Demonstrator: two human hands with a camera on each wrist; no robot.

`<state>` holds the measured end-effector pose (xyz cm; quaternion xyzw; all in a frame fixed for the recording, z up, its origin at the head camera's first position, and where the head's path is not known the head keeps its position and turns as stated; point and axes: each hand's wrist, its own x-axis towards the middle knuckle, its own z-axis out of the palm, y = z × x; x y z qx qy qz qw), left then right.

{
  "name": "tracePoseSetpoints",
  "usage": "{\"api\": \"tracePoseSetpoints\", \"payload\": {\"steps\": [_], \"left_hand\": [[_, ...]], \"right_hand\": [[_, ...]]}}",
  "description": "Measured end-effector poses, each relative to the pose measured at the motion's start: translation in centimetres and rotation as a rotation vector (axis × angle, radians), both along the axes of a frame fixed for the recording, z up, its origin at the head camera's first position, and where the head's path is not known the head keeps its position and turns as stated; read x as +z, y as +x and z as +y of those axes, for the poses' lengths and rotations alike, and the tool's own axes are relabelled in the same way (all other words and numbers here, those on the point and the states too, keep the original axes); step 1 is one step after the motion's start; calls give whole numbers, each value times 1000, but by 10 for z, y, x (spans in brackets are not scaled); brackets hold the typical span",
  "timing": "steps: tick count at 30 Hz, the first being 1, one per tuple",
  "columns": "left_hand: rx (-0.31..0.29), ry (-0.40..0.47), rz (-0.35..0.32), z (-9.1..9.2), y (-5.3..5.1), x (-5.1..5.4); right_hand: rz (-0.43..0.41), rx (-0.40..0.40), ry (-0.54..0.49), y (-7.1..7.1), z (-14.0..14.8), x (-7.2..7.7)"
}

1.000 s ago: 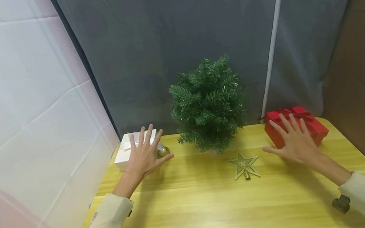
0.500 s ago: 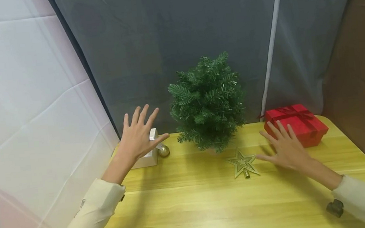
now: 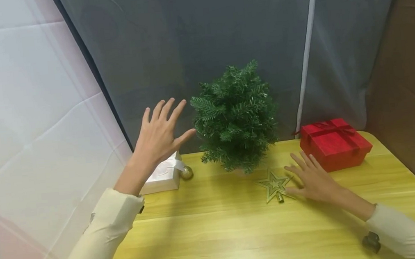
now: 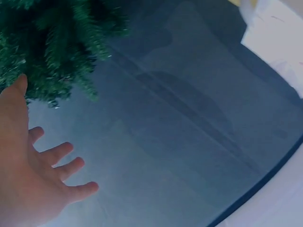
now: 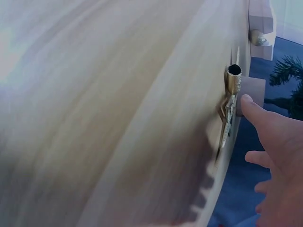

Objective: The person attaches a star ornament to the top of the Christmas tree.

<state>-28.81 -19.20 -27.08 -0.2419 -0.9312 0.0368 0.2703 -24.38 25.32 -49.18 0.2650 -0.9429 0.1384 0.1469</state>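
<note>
A small green artificial Christmas tree (image 3: 235,119) stands at the back middle of the table. My left hand (image 3: 156,136), fingers spread, is raised just left of the tree and holds nothing; in the left wrist view its thumb overlaps the tree's branches (image 4: 52,42), and I cannot tell if they touch. A gold star tree topper (image 3: 274,185) lies flat in front of the tree, its socket toward me. Over the star's right side hovers my right hand (image 3: 313,182), fingers spread. In the right wrist view the thumb appears close to the star's socket (image 5: 234,78).
At the back left sits a white gift box (image 3: 161,178), partly behind my left hand, with a gold bauble (image 3: 186,173) beside it. A red gift box (image 3: 335,145) with a dark red ribbon is at the back right. Grey fabric (image 3: 148,48) hangs behind the table (image 3: 217,239).
My left hand has risen from over the white box toward the tree's left side. My right hand has moved left and nearer, from the red box to the star.
</note>
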Motion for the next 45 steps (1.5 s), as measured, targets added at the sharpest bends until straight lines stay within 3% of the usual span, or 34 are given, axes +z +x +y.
{"api": "tracePoseSetpoints", "payload": {"steps": [5,15,22,29,36,40,45], "left_hand": [[-30,39,-5,11,-1,10],[-84,160,-54,33,-3,28],[-106,203,-106,45,-5,35],[-122,245,-192,55,-11,39],[-230,379,-325,63,-21,41],[-283,456,-346,65,-26,40],[-325,534,-346,66,-32,38]], "right_hand": [[-52,24,-42,-1,0,-7],[-102,49,-14,-6,1,-9],[-220,75,-40,-6,0,-7],[-251,108,-201,-14,-1,-9],[-309,148,-388,-19,1,-7],[-392,159,-522,-19,1,-5],[-433,143,-612,-20,5,2]]}}
